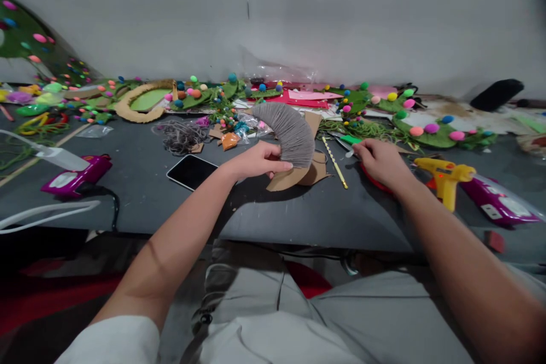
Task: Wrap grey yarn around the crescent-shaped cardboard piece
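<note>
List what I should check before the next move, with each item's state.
1. Left hand gripping the grey yarn-wrapped cardboard crescent: ok.
2. Yarn covering the crescent to its lower end: not ok, bare cardboard shows.
3. Right hand firmly holding something: cannot tell, fingers hide it.
4. Yellow glue gun safely off the right wrist: cannot tell, nozzle looks close.
5. Smartphone fully in view: not ok, left forearm partly covers it.

Soft, muted indoor light is falling from above, casting dark shadows onto the tabletop (273, 219). Wide-angle distortion is stretching the edges; darkness is filling the corner at 1 o'clock. Slight blur is softening finer detail.
</note>
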A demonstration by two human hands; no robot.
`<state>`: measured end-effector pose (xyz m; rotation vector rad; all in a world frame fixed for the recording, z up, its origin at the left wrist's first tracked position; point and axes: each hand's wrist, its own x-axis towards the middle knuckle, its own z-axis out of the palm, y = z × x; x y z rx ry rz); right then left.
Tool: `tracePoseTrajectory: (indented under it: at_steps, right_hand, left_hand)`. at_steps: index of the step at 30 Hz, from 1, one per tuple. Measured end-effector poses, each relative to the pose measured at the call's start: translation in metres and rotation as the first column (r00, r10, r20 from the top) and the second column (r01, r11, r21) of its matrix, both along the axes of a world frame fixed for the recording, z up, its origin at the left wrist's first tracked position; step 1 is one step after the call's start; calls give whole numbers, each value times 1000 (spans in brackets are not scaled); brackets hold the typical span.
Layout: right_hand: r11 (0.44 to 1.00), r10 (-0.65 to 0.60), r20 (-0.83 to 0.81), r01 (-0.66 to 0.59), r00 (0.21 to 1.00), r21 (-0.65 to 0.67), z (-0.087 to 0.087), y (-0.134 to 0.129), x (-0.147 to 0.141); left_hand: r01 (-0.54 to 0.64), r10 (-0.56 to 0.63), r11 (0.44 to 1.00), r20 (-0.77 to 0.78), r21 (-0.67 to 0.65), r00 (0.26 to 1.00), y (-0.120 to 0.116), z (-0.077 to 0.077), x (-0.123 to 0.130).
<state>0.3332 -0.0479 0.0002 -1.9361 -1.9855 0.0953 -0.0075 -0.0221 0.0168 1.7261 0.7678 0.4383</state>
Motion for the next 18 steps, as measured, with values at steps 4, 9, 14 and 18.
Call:
tracePoseTrajectory:
  at_steps: [4, 9, 14, 18]
  right_hand:
    - [1000, -4, -35, 4, 999, -6, 0, 1, -2]
    - [998, -48, -23, 47, 999, -28, -1, -2, 1]
    - [998, 69, -72, -69, 995, -1, -1, -2, 3]
    - [995, 97, -79, -94, 992, 44, -3, -2, 5]
  left_hand:
    - [-2, 2, 1000, -12, 12, 1000, -1, 2, 1]
    - [5, -5, 1000, -23, 15, 1000, 0, 1, 2]
    - [13, -13, 1000, -16, 11, 1000, 1, -3, 3]
    - [16, -16, 1000, -5, 18, 1000, 1, -4, 4]
